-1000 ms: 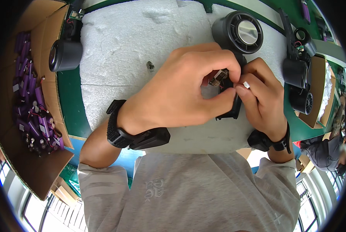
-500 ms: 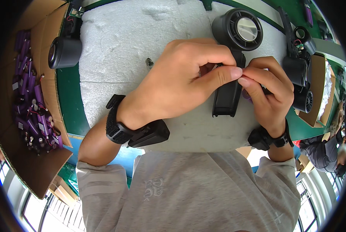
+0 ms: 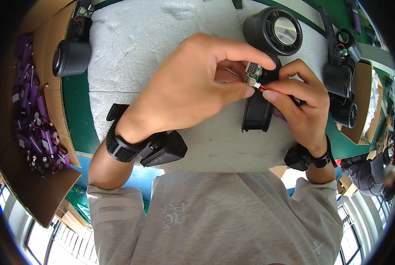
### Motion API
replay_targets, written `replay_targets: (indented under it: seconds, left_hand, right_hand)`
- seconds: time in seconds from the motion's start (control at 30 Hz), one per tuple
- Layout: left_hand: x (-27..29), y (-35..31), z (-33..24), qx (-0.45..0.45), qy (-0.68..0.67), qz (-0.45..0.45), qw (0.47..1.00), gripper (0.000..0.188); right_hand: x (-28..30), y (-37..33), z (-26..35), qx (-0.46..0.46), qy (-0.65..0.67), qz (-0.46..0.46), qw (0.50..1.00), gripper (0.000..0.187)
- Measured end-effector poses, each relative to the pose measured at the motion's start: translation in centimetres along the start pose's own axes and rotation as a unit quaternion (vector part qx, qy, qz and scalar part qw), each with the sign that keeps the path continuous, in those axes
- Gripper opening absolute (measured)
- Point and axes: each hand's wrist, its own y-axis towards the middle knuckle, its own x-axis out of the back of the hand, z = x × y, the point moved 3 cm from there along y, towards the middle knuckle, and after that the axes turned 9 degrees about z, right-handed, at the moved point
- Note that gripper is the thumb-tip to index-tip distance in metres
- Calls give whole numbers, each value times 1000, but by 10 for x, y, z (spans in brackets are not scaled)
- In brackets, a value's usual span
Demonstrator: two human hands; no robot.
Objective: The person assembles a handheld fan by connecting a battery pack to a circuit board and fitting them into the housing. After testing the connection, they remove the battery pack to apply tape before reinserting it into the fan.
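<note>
Left hand [image 3: 184, 84]: grasping a small green rectangular circuit board [image 3: 253, 72] between thumb and fingers, above the black plastic handle [image 3: 256, 113] of a black round-headed fan [image 3: 275, 32]. Right hand [image 3: 307, 95]: pinching a thin red wire lead [image 3: 263, 88], its small white plug [image 3: 257, 85] at the board's lower edge; whether seated, cannot tell. Beneath: white foam slab [image 3: 135, 53] on green counter [image 3: 80, 110]. Far left: brown cardboard box [image 3: 56, 84] containing purple cylindrical cells [image 3: 41, 107].

You work in electronics assembly workshop: circuit board [image 3: 253, 73] between your fingers [image 3: 239, 91], foam pad [image 3: 135, 44] on green surface [image 3: 79, 110], carton [image 3: 54, 97] of purple battery cells [image 3: 27, 97] at left, several black fan-like units [image 3: 275, 32] about.
</note>
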Motion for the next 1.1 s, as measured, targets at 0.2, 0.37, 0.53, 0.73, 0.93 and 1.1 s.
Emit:
replay_targets:
  seconds: [0.2, 0.37, 0.53, 0.73, 0.93, 1.1]
  left_hand:
    - [1, 2, 0, -24, 13, -16, 999, 40]
    - [0, 1, -1, -50, 12, -17, 999, 37]
    - [-1, 1, 1, -45, 41, -41, 997, 35]
    - [-2, 2, 3, -104, 93, -73, 987, 39]
    - [-8, 0, 1, -152, 234, -87, 956, 41]
    - [-12, 0, -3, -150, 250, -116, 949, 38]
  right_hand:
    - [-1, 1, -1, 28, -22, -4, 999, 10]
    - [-2, 1, -2, 15, -4, -12, 1000, 10]
    - [-1, 1, -1, 24, -18, -7, 1000, 10]
    - [-5, -1, 3, 21, -13, -24, 999, 10]
    - [-8, -3, 5, 62, -24, -66, 996, 22]
    - [-7, -9, 1, -26, 23, -62, 997, 39]
